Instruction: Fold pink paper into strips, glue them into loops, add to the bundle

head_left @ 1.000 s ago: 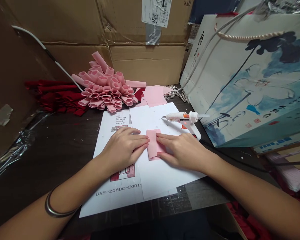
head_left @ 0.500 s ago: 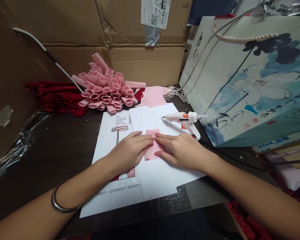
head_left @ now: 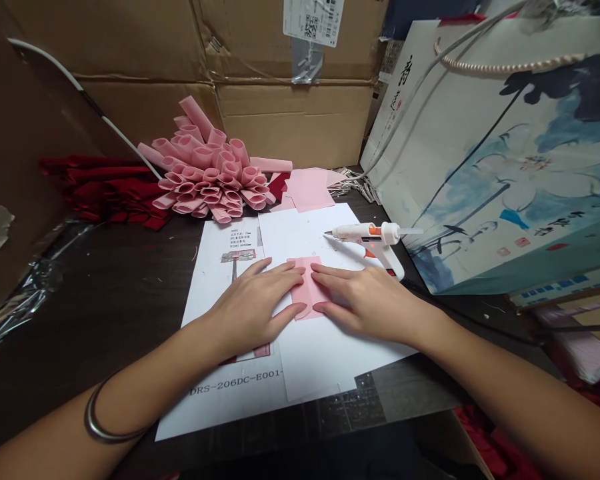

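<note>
Pink sheet point(head_left: 303, 283), gift bag point(head_left: 510, 173) (contents hidden)

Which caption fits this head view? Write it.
Left hand and right hand flatten a folded pink sheet beside a hot glue gun.

A printed sheet point(head_left: 219, 300) is showing the code "DRS-206DC-E001" along its lower part, with smaller lines near its top too tiny to read. A white label point(head_left: 313, 20) on the carton point(head_left: 290, 123) is carrying a QR code point(head_left: 311, 27), and a paper gift bag point(head_left: 500, 193) is displaying black brush characters point(head_left: 405, 83) and red seals point(head_left: 511, 252).
</note>
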Available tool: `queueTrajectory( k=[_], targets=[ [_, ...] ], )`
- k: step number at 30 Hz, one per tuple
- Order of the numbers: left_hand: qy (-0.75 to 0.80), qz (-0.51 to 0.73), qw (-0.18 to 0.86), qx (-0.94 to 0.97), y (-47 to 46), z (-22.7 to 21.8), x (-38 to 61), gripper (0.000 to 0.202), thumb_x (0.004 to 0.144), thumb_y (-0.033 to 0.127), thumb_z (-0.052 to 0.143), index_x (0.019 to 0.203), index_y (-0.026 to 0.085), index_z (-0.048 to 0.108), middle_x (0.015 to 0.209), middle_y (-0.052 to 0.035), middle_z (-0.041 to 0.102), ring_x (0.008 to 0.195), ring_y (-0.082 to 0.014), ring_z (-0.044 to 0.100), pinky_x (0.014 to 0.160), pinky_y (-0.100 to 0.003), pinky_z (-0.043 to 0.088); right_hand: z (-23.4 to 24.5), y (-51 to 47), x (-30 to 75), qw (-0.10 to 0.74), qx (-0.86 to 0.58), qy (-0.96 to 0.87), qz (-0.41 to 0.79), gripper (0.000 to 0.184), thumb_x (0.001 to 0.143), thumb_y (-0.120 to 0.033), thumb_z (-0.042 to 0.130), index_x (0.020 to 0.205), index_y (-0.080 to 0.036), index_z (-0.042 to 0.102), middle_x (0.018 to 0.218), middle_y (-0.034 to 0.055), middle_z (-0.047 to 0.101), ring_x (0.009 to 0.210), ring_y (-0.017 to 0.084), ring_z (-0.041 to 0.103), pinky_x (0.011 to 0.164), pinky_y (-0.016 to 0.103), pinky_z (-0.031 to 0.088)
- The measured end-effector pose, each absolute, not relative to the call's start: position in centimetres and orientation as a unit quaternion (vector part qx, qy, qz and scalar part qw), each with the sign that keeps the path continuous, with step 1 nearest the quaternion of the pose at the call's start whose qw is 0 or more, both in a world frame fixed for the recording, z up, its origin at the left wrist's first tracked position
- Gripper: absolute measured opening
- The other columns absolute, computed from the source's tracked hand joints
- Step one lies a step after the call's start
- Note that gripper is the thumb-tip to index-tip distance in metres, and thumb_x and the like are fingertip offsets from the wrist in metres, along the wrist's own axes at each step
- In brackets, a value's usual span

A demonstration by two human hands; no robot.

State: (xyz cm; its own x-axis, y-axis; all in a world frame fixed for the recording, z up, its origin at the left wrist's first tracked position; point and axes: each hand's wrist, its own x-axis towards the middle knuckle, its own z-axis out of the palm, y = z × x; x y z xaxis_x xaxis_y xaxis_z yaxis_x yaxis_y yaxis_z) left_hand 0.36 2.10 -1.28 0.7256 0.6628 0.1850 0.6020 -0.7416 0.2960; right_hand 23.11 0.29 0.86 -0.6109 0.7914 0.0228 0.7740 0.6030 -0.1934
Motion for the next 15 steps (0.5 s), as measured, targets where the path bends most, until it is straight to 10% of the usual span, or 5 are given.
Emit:
queueTrajectory(
  k=[15],
  targets=[
    [0.37,0.098,0.135,0.914,1.86,-0.77,0.59,0.043,0.093,0.033,0.047,0.133,0.016,0.052,0.145,-0.0089,0.049,0.139,-0.0252,0.039,0.118,-0.054,0.023,1.35,0.15,23.35,0.038,-0.444,-0.89,0.1,0.034,0.097,-0.035,0.045,0.122,-0.018,0.06,0.129,0.0074,0.064,0.112,0.031,0.063,0.094,0.047,0.046]
  ],
)
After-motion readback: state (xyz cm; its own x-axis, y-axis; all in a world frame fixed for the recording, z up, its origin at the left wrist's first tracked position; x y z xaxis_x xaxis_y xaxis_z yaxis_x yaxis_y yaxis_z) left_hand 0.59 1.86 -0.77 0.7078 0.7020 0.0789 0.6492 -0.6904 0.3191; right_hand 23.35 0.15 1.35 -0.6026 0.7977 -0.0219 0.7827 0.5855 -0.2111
